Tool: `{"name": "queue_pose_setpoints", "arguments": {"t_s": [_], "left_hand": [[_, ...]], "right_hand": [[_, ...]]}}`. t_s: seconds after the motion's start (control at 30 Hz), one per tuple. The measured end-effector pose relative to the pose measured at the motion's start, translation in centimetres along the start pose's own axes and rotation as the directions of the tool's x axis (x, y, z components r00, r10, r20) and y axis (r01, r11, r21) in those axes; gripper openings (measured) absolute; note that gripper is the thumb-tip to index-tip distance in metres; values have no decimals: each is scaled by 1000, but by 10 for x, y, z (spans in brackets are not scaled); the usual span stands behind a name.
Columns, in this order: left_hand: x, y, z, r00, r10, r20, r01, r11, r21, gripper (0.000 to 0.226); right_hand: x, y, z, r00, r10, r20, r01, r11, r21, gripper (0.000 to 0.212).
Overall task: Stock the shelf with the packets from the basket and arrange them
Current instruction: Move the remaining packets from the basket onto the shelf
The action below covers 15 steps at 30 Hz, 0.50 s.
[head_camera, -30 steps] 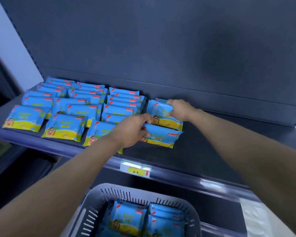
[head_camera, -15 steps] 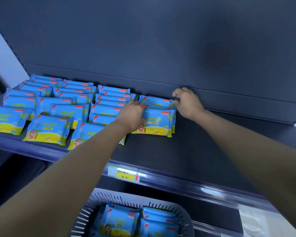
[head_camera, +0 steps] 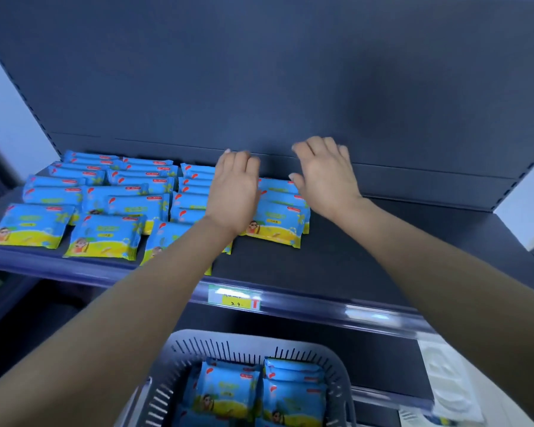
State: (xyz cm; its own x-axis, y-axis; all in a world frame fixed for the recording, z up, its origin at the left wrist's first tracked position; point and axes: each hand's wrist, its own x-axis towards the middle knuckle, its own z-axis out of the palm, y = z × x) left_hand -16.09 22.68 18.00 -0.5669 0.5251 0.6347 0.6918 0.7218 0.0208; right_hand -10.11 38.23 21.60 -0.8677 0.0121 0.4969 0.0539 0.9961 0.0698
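Left hand [head_camera: 235, 186] and right hand [head_camera: 324, 177] now farther back, fingers spread, over rightmost packets [head_camera: 275, 223].

Person's body in view: two forearms and two hands, all bare. The left hand [head_camera: 235, 186], above the price label [head_camera: 234, 298], and its forearm: uncovered from fingertips to the frame edge. The right hand [head_camera: 324, 177], up and right of the label, and its forearm: likewise uncovered. Fingernail tips show on both; finer detail blurred.
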Motion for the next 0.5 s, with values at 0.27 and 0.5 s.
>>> {"name": "queue_pose_setpoints", "arguments": {"t_s": [0.27,0.5], "left_hand": [[-8,12,-106,960,69,-271,-86,995,-52,54],[-43,26,-152,923,135,-361,-177,981,-84,54]], "right_hand": [[-26,-39,-85,957,26,-289,-39,998,-41,45],[-71,-73,-124,906,29,-422,-47,998,-33,48]]}}
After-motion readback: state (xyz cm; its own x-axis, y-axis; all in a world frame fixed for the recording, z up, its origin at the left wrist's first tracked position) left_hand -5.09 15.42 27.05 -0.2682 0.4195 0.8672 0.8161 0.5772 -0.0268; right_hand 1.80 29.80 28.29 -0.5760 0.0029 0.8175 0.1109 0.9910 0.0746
